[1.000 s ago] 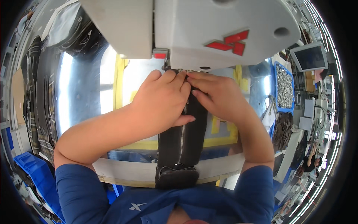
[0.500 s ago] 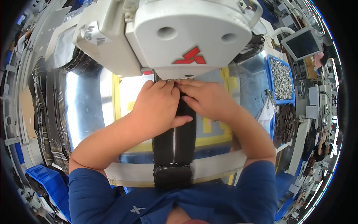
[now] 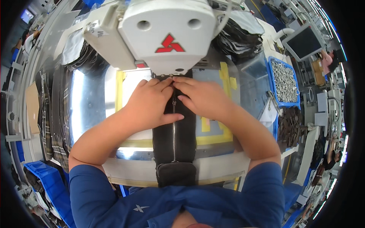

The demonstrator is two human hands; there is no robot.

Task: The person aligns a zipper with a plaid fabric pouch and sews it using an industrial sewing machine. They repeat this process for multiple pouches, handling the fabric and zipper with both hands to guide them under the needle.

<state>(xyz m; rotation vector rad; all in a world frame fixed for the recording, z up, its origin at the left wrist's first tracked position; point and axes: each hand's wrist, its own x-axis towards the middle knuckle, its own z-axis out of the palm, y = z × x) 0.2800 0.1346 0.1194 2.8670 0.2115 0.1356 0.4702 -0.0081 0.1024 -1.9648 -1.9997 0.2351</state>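
Worktable (image 3: pixel 89 104) under white machine (image 3: pixel 167 28): left hand (image 3: pixel 152 98) and right hand (image 3: pixel 203 97), both loosely spread, press black zippered strip (image 3: pixel 185 140).

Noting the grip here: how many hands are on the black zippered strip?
2. The left hand is on the left side of the black zippered strip, the right hand on its right, both near the sewing machine head. The machine hides part of the strip.

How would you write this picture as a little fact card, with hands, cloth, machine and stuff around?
Left hand: touching black cloth strip
Right hand: touching the same strip
Zipper: silver, running lengthwise along the strip
Machine: white, red emblem, just beyond both hands
Far right: blue tray of silver metal pieces; screen
Lower left: blue bin
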